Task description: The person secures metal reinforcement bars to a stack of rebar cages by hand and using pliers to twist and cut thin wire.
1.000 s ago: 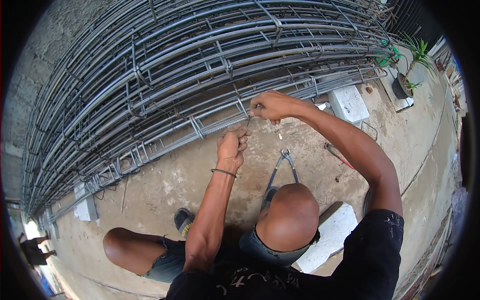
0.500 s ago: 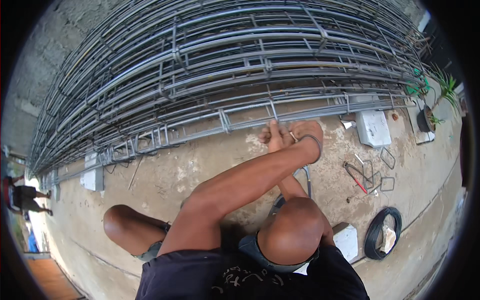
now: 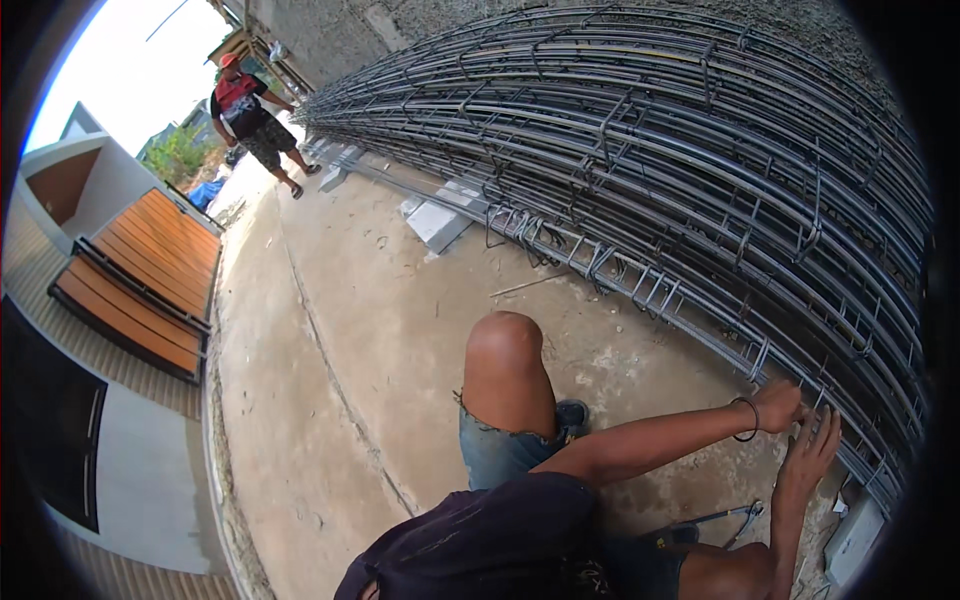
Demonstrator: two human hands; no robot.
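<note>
My left hand [image 3: 779, 406], with a dark band at its wrist, is closed at the near edge of a long steel rebar cage [image 3: 680, 290]. Whatever its fingers pinch is too small to make out. Right beside it, my right hand [image 3: 808, 452] lies against the same bars with its fingers stretched out. Square stirrups ring the long bars, and several are bunched along the lowest run. On the floor by my foot lies a long-handled metal tool [image 3: 745, 518], partly hidden by my leg.
White concrete blocks [image 3: 438, 222] stand under the bars, another block [image 3: 853, 540] near my right arm. A person [image 3: 250, 115] in a cap and shorts stands at the far end of the cages. Left are orange slatted panels [image 3: 150, 270]; a rough grey wall [image 3: 335, 35] runs behind.
My view has swung left, bringing the person and the building into sight. My crossed forearms have come apart; the right hand's fingers now stretch out beside the closed left hand.
</note>
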